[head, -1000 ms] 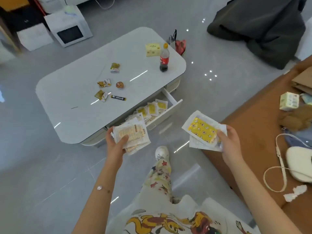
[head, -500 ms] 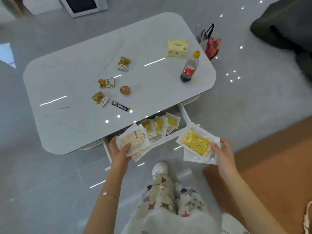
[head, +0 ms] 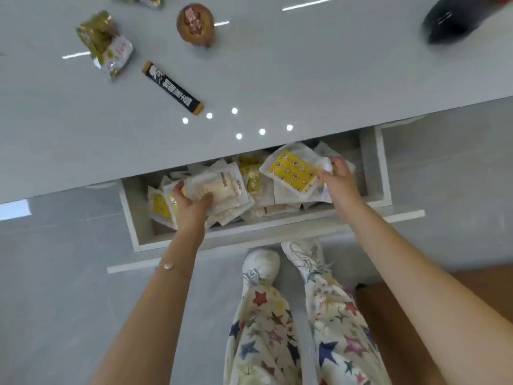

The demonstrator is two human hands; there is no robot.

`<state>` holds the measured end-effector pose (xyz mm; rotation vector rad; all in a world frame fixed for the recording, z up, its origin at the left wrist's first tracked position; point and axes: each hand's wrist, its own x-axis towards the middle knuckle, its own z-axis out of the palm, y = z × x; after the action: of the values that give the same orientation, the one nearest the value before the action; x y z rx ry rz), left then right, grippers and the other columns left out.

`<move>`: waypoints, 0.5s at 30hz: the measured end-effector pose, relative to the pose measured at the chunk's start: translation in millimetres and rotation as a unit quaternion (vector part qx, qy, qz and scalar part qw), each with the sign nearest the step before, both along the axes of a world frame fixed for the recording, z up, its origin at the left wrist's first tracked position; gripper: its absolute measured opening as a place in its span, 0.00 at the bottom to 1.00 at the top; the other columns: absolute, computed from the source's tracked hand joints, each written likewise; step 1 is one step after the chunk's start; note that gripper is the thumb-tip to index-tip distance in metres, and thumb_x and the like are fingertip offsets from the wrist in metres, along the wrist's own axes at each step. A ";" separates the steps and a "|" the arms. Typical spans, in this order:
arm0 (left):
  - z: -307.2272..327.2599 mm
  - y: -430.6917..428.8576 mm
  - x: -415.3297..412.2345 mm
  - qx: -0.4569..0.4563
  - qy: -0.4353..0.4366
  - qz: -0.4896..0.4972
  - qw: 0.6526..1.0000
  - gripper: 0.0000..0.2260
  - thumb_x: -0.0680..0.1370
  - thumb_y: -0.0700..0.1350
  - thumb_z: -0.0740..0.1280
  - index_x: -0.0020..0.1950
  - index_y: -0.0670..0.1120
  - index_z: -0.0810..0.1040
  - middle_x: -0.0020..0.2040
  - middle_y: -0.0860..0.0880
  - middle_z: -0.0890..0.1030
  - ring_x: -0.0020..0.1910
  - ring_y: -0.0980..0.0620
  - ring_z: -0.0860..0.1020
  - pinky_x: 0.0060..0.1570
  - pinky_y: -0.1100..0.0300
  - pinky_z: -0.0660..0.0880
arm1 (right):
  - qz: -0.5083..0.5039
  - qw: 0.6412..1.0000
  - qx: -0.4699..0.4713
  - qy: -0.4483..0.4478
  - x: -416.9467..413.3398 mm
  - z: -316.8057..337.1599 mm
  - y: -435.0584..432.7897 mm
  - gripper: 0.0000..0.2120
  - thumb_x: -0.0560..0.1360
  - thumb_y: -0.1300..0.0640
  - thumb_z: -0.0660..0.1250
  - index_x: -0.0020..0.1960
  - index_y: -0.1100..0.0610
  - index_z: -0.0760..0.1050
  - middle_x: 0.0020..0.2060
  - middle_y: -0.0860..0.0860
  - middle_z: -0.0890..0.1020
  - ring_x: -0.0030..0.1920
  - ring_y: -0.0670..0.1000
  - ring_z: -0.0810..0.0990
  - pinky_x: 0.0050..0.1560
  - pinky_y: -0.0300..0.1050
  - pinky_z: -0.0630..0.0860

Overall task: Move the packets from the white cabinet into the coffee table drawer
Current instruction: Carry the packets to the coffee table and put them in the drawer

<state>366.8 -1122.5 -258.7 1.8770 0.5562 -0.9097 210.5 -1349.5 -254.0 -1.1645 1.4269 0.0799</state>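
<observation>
The coffee table drawer stands pulled out below the table top, holding several white and yellow packets. My left hand reaches into its left half and grips a stack of white packets. My right hand is over the right half, pinching the edge of a yellow-printed packet with more packets under it. Both stacks sit low inside the drawer, touching the packets lying there. The white cabinet is out of view.
The coffee table top carries a gold snack wrapper, a black stick sachet, a round brown sweet and the dark base of a bottle. My shoes stand just before the drawer front. A brown rug lies at right.
I have leaned in close over the table. Both hands went from holding the packet stacks in front of the drawer to lowering them down into it.
</observation>
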 end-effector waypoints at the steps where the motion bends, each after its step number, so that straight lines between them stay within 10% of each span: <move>1: -7.8 -2.7 -0.6 0.007 -0.013 0.005 1.000 0.27 0.77 0.35 0.66 0.70 0.53 0.59 0.59 0.49 0.71 0.59 0.47 0.74 0.60 0.48 0.75 | 0.016 1.000 0.002 0.006 3.5 -12.2 0.3 0.18 0.79 0.65 0.58 0.67 0.54 0.66 0.51 0.47 0.74 0.43 0.42 0.75 0.29 0.30 0.70; 8: -10.8 -18.5 -12.5 0.089 -0.080 0.008 0.993 0.28 0.76 0.39 0.68 0.73 0.47 0.60 0.69 0.47 0.69 0.66 0.48 0.69 0.60 0.58 0.69 | 0.090 0.994 -0.019 0.060 15.6 -33.2 9.7 0.15 0.79 0.65 0.59 0.64 0.57 0.69 0.55 0.51 0.76 0.46 0.47 0.76 0.31 0.32 0.71; 15: 78.9 -16.0 -7.7 0.056 -0.137 -0.107 0.983 0.30 0.77 0.41 0.68 0.76 0.50 0.59 0.74 0.51 0.64 0.73 0.51 0.63 0.70 0.54 0.62 | 0.279 0.939 -0.176 0.094 16.0 51.4 5.3 0.23 0.75 0.63 0.65 0.69 0.56 0.68 0.66 0.58 0.70 0.67 0.57 0.68 0.65 0.49 0.67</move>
<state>359.0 -1138.5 -179.8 2.1520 0.2442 -0.7498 226.5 -1344.2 -202.5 -1.8819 1.2618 0.3527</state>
